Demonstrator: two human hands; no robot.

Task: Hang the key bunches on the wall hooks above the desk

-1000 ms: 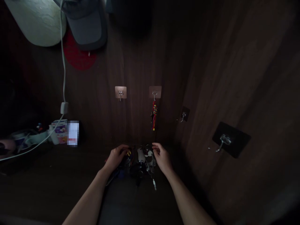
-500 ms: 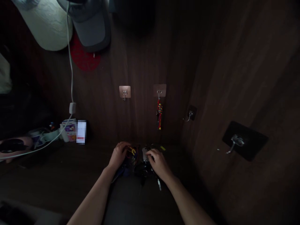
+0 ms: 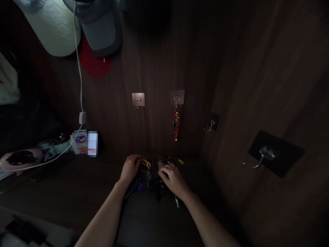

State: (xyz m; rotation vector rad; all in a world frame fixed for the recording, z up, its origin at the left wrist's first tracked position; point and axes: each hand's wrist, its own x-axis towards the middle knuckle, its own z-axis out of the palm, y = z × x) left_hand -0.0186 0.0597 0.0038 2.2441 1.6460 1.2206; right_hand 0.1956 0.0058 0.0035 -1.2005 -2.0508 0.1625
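Observation:
On the dark wooden shelf, my left hand [image 3: 130, 168] lies at the left of a heap of keys, its fingers apart and bent beside a bundle of yellow and red cord [image 3: 147, 164]. My right hand [image 3: 171, 175] is over the right side of the heap, thumb and fingers apart, partly covering a grey key fob or tag [image 3: 160, 164]. A blue item [image 3: 140, 186] and a metal key [image 3: 148, 175] lie between the hands. A silvery strip [image 3: 177, 201] pokes out below my right wrist. The dim light hides the dark pieces between them.
A beaded red cord [image 3: 176, 125] hangs from a wall hook [image 3: 176, 97]. A bare hook [image 3: 138, 100] is left of it; more hooks [image 3: 212, 122] are on the right panel. Caps [image 3: 99, 32] hang upper left, with a white cable [image 3: 80, 82] beside. Small boxes [image 3: 80, 139] stand left.
My right hand has shifted slightly left and covers more of the grey piece. My left hand has barely moved from the cord bundle. The view has turned a little to the left.

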